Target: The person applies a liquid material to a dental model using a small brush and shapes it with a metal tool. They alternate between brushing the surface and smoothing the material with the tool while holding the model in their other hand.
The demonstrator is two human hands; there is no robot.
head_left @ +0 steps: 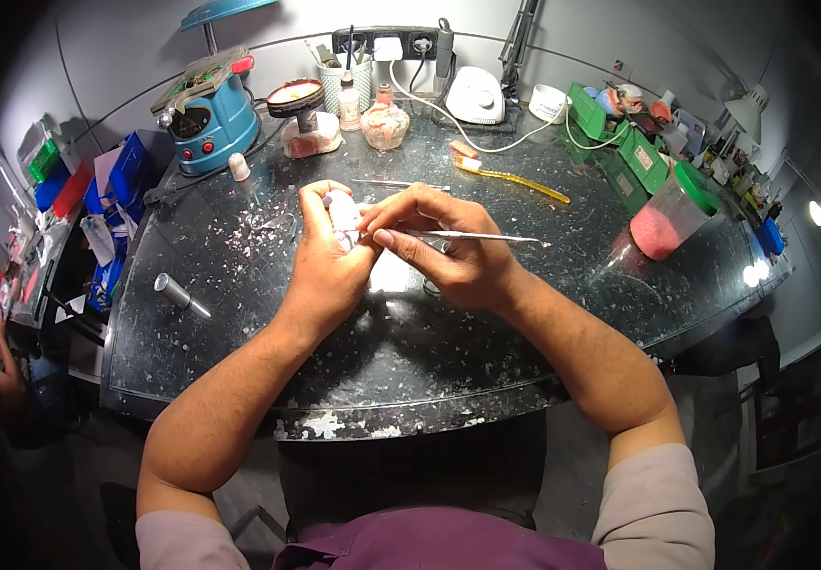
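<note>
My left hand [320, 266] is closed around a small whitish piece that looks like a dental plaster model [342, 211]; the fingers cover much of it. My right hand [458, 252] grips a slim metal dental carver [486, 236] like a pen, its curved free end pointing right. The other end of the carver meets the model, where fingertips of both hands come together and hide the contact. Just beyond the hands lies another thin metal instrument [391, 182]. Farther right, a yellow toothbrush [515, 178] rests on the black bench [486, 356].
Left of the hands are shavings, thin wire [273, 225] and a silver cylinder [181, 294]. Behind stand a blue machine [216, 133], a wax-stained burner [385, 122] and a white device [475, 95]. At right, a green-lidded jar of pink powder [662, 228] stands near green boxes [640, 157].
</note>
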